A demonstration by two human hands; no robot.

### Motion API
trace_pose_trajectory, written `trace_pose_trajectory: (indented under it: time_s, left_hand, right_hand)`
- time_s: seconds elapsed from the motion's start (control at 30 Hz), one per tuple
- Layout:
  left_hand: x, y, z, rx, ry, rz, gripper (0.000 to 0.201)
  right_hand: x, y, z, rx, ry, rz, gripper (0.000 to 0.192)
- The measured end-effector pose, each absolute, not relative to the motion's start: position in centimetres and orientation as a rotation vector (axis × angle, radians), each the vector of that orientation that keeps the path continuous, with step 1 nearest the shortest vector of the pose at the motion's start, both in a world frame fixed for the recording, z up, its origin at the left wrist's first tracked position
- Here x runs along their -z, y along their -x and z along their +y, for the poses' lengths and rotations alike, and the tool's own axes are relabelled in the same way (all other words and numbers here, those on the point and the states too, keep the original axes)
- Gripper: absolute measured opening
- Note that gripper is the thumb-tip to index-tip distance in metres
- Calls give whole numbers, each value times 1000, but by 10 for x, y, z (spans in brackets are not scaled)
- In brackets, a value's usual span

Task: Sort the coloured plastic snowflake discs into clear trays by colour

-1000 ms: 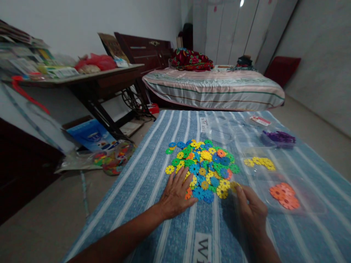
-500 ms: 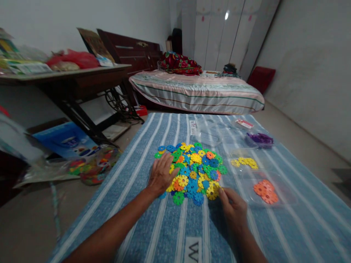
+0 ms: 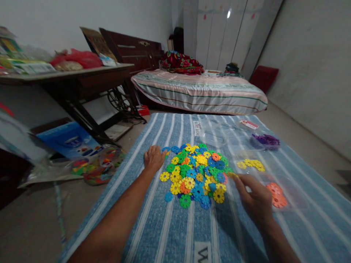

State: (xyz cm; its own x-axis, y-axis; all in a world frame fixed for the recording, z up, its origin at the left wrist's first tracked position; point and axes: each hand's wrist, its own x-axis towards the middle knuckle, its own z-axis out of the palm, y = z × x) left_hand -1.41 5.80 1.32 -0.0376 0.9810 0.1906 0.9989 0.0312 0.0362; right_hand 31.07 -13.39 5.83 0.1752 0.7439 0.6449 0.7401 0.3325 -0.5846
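The left hand [image 3: 154,157] lies on the blue striped cloth [image 3: 170,226] with its fingers curled loosely downward, and the fingertips touch the far left edge of the pile of plastic flower discs [image 3: 197,171]; whether a disc is under them I cannot tell, because the back of the hand hides it. The pile (blue, green, yellow and orange pieces all mixed) spreads from these fingers to the right, and it reaches almost to the fingers of the right hand [image 3: 256,199]. The right hand rests on the cloth at the right side of the pile, and its thumb and first finger are pinched together on one yellow disc [image 3: 232,175], which sticks out just past the fingertips toward the pile. Just beyond the right fingers, a little to their right, is a small group of yellow discs [image 3: 251,164], separate from the big pile. To the right of the knuckles lies a group of orange discs [image 3: 276,195] in clear plastic, partly hidden by the hand. Farther away from the right fingertips, well apart, is a heap of purple discs [image 3: 265,140]. Far beyond both hands stands a bed [image 3: 200,91], and to the left of the left fingers, off the cloth, a dark table [image 3: 76,78].
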Motion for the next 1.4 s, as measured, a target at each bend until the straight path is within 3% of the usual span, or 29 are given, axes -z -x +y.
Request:
trace_pose_trajectory:
  time_s: [0.13,0.23,0.57,1.13,1.4]
  left_hand:
    - [-7,15,58,316,2078,-2091,45]
    - [-4,17,56,358,2067,-2057,41]
    - [-5,16,54,300,2077,-2063,42]
    - [-4,17,56,331,2056,-2039,43]
    - [-5,17,56,361,2056,-2032,44]
  right_hand:
    - [-72,-356,-96,480,1647,-1421,32]
    - [-64,-367,-75,626,1763,-1335,31]
    - [-7,-279,-68,91,1468,-1769,23]
    - [-3,-254,-21,227,1776,-2035,14]
    - [1,-255,-29,242,1593,-1945,26]
